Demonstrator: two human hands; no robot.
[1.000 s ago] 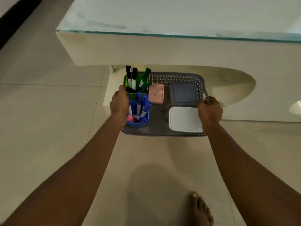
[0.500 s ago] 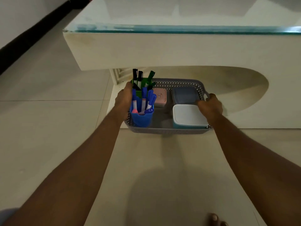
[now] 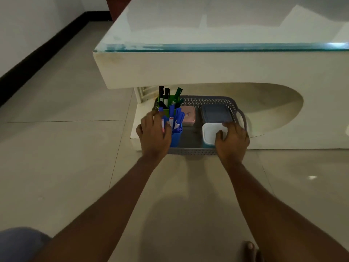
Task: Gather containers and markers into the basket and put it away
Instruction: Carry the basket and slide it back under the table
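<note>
Head view: perforated grey basket [image 3: 207, 100].

One grey basket [image 3: 207, 100] sits under one glass-topped table [image 3: 207, 69], and two hands are on it, left hand [image 3: 154, 132] and right hand [image 3: 233, 139]. Inside I count two marker cups, green cup [image 3: 168, 103] far left and blue cup [image 3: 175, 137] near left. Three lidded containers too: pink container [image 3: 188, 115], grey container [image 3: 216, 113], white container [image 3: 209, 133].
</note>
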